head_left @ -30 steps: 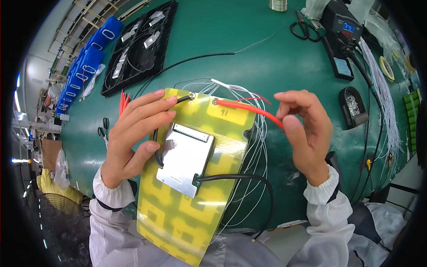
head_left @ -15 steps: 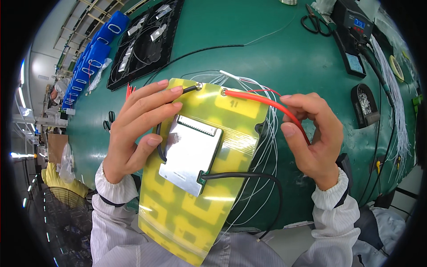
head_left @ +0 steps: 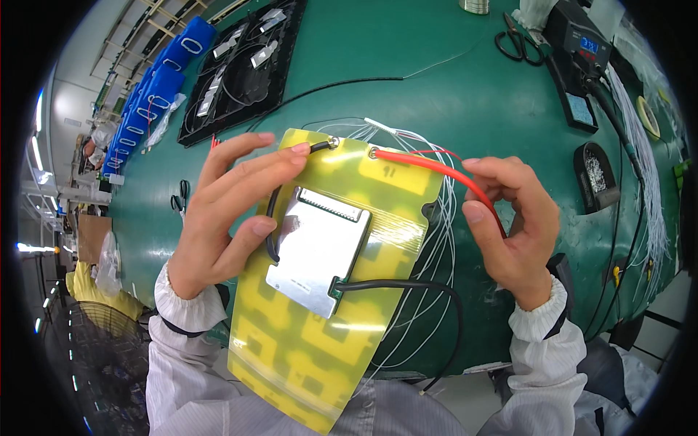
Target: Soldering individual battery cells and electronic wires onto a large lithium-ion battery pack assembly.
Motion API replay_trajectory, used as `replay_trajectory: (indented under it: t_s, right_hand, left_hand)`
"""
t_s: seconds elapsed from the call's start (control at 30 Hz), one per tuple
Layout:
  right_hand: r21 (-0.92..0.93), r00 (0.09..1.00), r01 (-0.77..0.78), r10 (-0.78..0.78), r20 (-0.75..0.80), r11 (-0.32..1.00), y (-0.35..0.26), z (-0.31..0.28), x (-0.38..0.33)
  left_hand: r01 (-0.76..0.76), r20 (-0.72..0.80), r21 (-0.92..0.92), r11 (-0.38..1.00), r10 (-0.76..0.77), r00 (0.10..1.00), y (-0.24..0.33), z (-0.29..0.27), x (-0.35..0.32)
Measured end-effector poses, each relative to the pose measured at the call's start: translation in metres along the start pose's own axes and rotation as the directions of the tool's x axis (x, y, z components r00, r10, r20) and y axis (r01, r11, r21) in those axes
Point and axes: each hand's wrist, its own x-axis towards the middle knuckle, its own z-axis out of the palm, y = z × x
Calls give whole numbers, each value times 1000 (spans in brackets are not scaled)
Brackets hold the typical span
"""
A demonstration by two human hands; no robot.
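A yellow insulating-sheet-wrapped battery pack (head_left: 305, 345) lies slantwise in front of me, its near end against my lap. On it sits a silver circuit-board module (head_left: 320, 251). A thick red cable (head_left: 436, 166) and a black wire (head_left: 318, 147) meet the pack's far end at metal spots. My left hand (head_left: 231, 211) rests over the pack's left side with fingers stretched apart, the index fingertip touching the black wire. My right hand (head_left: 516, 221) curls round the red cable's free part; the cable's end is hidden in it. Thumb and index fingertips stay apart.
Thin white wires (head_left: 440, 254) fan out along the pack's right side. A black output cable (head_left: 429, 285) loops from the module. A black tray (head_left: 243, 73) stands far left; scissors (head_left: 518, 45), a soldering station (head_left: 578, 43) and a small black box (head_left: 596, 174) stand right on the green mat.
The pack and its module have shifted slightly rightward in view. My left hand's fingers have moved slightly right, with the index still at the black wire. My right hand stays at the red cable.
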Motion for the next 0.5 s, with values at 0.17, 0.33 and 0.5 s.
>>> replay_trajectory:
  t_s: [0.17, 0.33, 0.5]
  right_hand:
    - [5, 1000, 15, -15, 6, 1000, 0, 1, 0]
    - [16, 1000, 1, -1, 12, 1000, -1, 0, -1]
    - [11, 1000, -2, 1, 30, 1000, -2, 0, 2]
  left_hand:
    - [38, -205, -46, 998, -46, 978, -2, 1, -9]
    - [77, -77, -37, 996, -80, 994, 1, 7, 1]
    - [105, 20, -29, 994, -104, 994, -3, 5, 3]
